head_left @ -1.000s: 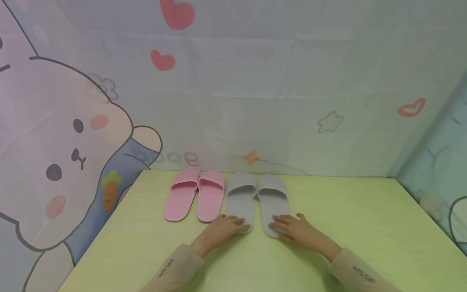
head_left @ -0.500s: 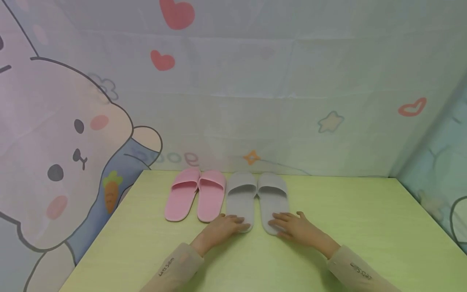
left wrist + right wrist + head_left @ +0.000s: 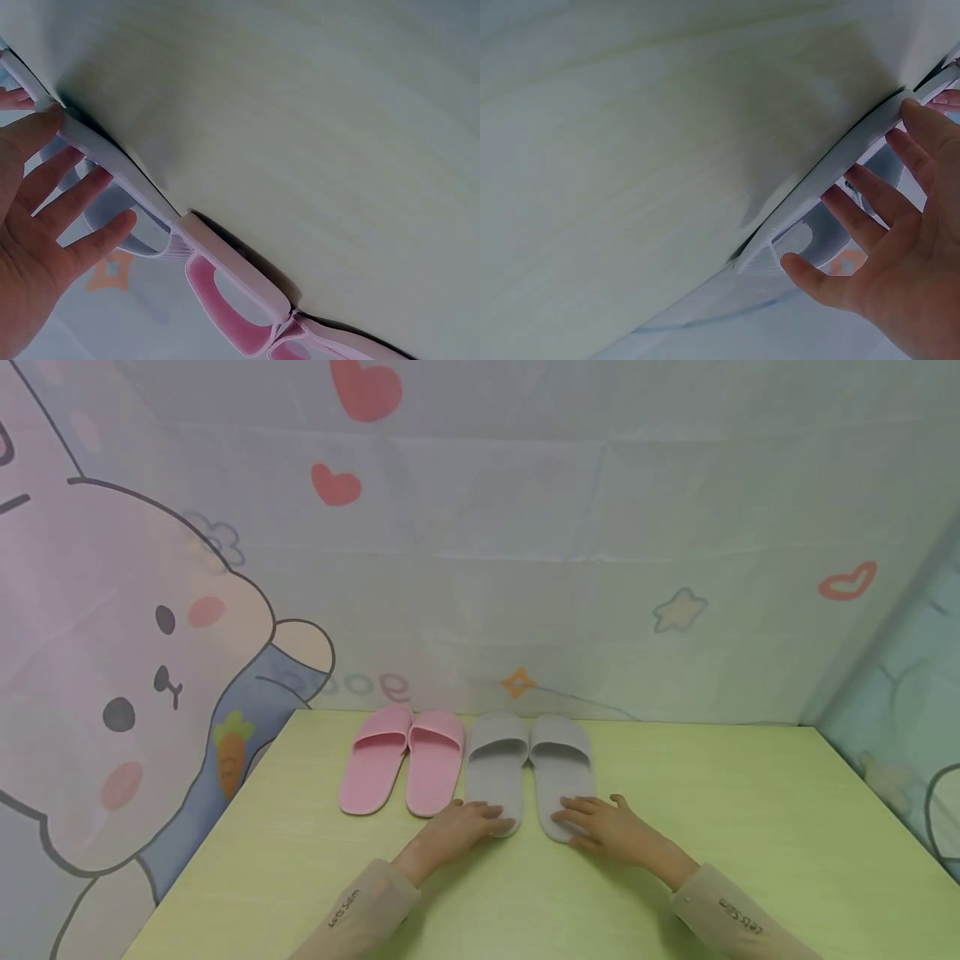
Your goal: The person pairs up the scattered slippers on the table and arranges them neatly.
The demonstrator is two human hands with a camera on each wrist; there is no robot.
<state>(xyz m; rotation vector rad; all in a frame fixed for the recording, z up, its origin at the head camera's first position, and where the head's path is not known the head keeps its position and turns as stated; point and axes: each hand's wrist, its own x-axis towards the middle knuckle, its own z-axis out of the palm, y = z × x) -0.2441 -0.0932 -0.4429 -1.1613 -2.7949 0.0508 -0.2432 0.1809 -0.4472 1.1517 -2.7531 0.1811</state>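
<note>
Two light grey open-toe slippers lie side by side, straps toward the back wall. At the heel of the left grey slipper (image 3: 493, 783), my left hand (image 3: 452, 832) rests with fingers spread over the insole. My right hand (image 3: 617, 833) touches the heel of the right grey slipper (image 3: 558, 777) in the same way. Both wrist views show the fingers extended on the insoles and each thumb at the heel edge. A pink pair, the outer slipper (image 3: 371, 777) and the inner slipper (image 3: 433, 779), sits left of the grey pair.
The pale yellow-green table (image 3: 750, 827) ends at a cloth backdrop (image 3: 480, 527) printed with hearts and stars. A large cartoon rabbit (image 3: 150, 693) is printed on the left side.
The right grey slipper has slid slightly toward the backdrop, with my right hand shifting along a little. The left hand and the pink pair stay nearly the same.
</note>
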